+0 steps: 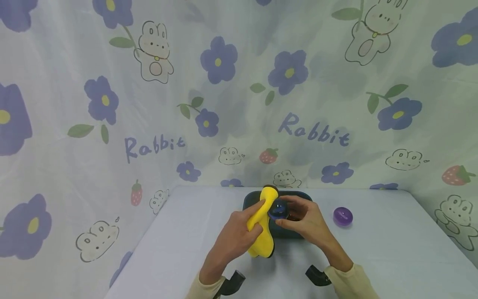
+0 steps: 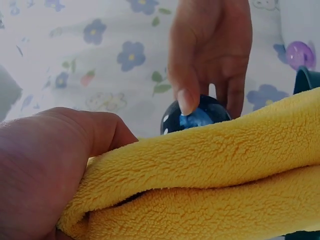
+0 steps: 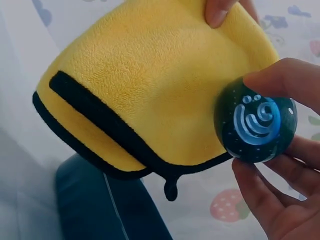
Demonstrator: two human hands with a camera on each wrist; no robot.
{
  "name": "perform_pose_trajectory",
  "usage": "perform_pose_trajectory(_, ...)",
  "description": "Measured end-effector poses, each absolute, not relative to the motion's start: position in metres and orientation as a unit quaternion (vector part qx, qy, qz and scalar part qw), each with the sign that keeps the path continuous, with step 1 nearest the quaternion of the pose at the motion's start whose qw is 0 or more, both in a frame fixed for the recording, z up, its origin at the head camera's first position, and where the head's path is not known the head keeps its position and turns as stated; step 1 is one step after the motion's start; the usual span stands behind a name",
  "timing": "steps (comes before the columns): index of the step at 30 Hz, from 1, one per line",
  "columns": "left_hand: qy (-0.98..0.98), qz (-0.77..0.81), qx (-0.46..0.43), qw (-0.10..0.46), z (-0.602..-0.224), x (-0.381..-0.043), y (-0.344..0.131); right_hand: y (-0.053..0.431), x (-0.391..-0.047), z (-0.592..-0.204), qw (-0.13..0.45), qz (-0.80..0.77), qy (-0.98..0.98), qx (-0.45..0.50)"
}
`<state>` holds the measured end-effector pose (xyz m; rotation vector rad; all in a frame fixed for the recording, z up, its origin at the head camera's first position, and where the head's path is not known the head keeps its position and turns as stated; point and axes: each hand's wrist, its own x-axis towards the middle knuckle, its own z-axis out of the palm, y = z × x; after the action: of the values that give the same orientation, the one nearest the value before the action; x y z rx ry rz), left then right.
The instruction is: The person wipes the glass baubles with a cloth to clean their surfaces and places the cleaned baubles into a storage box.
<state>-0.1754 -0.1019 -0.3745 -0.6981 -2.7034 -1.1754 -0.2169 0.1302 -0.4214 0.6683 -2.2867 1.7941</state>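
My left hand (image 1: pixel 239 234) grips a folded yellow cloth (image 1: pixel 263 241), fuzzy and edged in black with a small hanging loop that shows in the right wrist view. My right hand (image 1: pixel 308 220) pinches a dark blue, shiny glass-like ball (image 3: pixel 256 120) between thumb and fingers. A pale blue swirl and small specks mark the ball's surface. Ball and cloth are side by side, the ball's edge overlapping the cloth in the head view. Both hands are over a dark teal bin (image 1: pixel 289 232), whose inside is partly hidden by hands and cloth; something reddish-brown shows within it.
On the white table (image 1: pixel 373 249), right of the bin, sits a purple rounded object (image 1: pixel 342 216), translucent and shiny. Behind the table hangs a curtain (image 1: pixel 239 104) printed with flowers and rabbits. Black wrist mounts (image 1: pixel 318 275) stick out from beside both cream sleeves.
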Motion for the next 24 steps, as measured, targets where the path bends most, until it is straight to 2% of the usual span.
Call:
perform_pose_trajectory(13,-0.887,-0.361,-0.259,0.125,-0.3761,-0.1722,-0.0974,0.1283,-0.2145,-0.4189,0.02,0.606,-0.754,0.255)
perform_pose_trajectory(24,-0.887,-0.344,-0.274,0.143,-0.3761,-0.1721,-0.0966,0.124,-0.2079,-0.4158,0.023,0.595,-0.748,0.294)
